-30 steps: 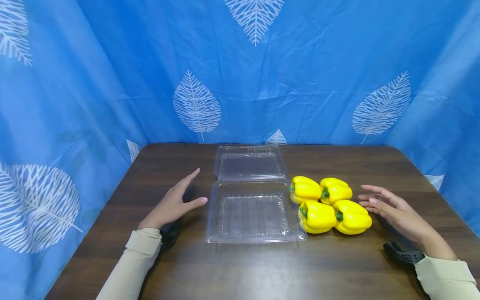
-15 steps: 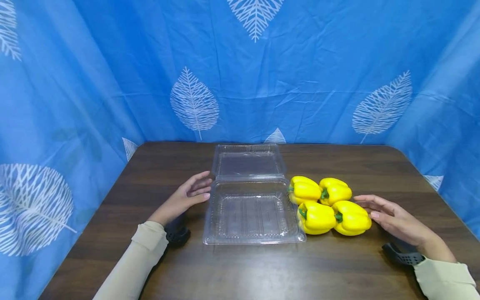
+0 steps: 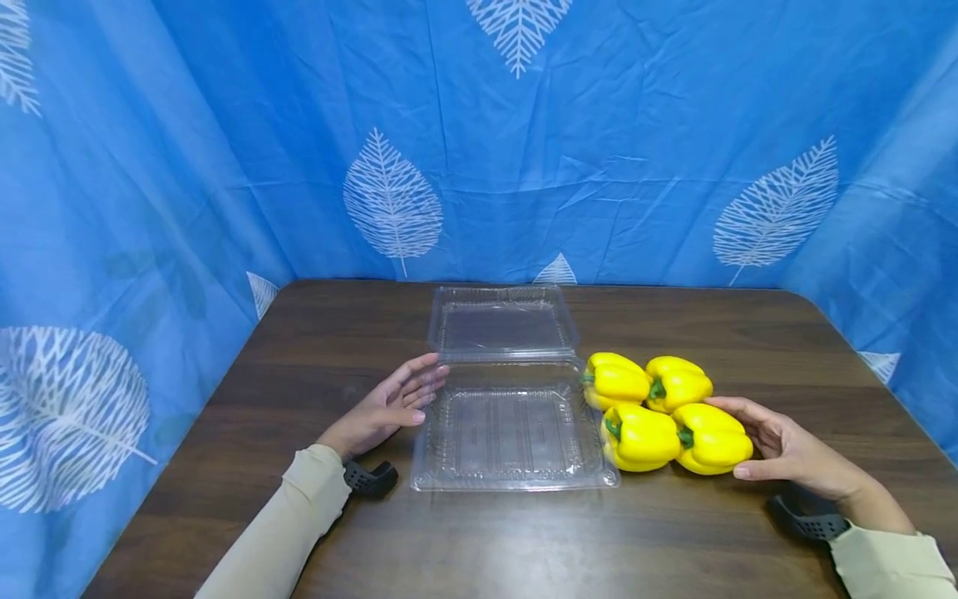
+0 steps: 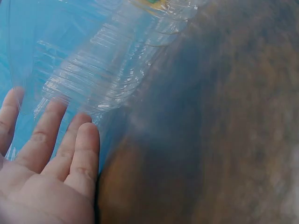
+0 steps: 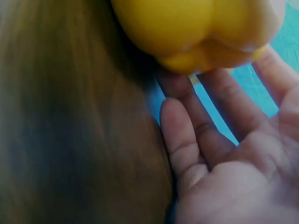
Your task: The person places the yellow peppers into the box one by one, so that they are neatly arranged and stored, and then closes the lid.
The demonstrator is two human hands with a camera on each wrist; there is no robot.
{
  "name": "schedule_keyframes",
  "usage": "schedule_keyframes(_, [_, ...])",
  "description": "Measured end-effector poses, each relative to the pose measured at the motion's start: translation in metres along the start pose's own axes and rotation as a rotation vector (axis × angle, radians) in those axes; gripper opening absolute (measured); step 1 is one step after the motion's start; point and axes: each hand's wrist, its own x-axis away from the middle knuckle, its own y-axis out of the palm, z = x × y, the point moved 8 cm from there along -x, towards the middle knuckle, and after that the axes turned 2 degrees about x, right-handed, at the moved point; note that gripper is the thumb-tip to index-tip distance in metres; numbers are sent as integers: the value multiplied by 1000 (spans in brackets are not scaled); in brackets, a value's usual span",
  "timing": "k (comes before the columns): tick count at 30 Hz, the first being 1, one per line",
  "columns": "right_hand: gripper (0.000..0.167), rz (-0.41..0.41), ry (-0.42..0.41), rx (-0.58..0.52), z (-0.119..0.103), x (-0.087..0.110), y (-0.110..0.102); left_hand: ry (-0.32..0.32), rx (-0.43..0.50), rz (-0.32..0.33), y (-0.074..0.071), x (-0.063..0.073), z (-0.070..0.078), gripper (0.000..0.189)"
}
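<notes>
Several yellow bell peppers with green stems sit in a tight cluster right of a clear plastic clamshell container (image 3: 516,433), which lies unfolded. My right hand (image 3: 801,453) is spread at the near right bell pepper (image 3: 713,439), index finger by its far side and thumb by its near side. The right wrist view has the fingers (image 5: 229,98) reaching to the underside of this yellow pepper (image 5: 187,23), with a gap before the palm. My left hand (image 3: 385,412) is at the container's left edge, its fingers (image 4: 39,135) extended against or just beside the clear plastic wall (image 4: 93,84).
The container's lid (image 3: 501,320) lies folded back toward the far edge of the brown wooden table (image 3: 509,545). Another bell pepper (image 3: 617,381) overlaps or touches the container's right rim. A blue curtain (image 3: 636,108) with white leaf prints hangs behind and at the sides.
My left hand has moved right to the container's edge. My right hand has come left to the near right pepper, its thumb now spread toward the near side. Peppers and container stay put.
</notes>
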Motion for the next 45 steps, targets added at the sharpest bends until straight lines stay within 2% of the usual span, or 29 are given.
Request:
schedule_keyframes(7, [80, 27, -26, -18, -2, -3, 1, 6, 15, -2, -2, 2, -1, 92])
schedule_keyframes(16, [73, 80, 7, -30, 8, 4, -3, 19, 24, -12, 0, 0, -1, 92])
schedule_keyframes(22, [70, 121, 33, -35, 11, 6, -6, 8, 30, 5, -2, -1, -3, 93])
schedule_keyframes(27, [68, 134, -4, -69, 7, 5, -7, -11, 27, 27, -3, 0, -4, 91])
schedule_keyframes(34, [67, 111, -81, -144, -1, 1, -3, -10, 39, 29, -4, 1, -4, 93])
schedule_keyframes(38, [68, 145, -123, -146, -8, 2, -4, -5, 37, 26, -3, 1, -4, 93])
schedule_keyframes(45, [71, 184, -119, -143, -16, 0, -4, -2, 29, 31, -4, 1, -4, 92])
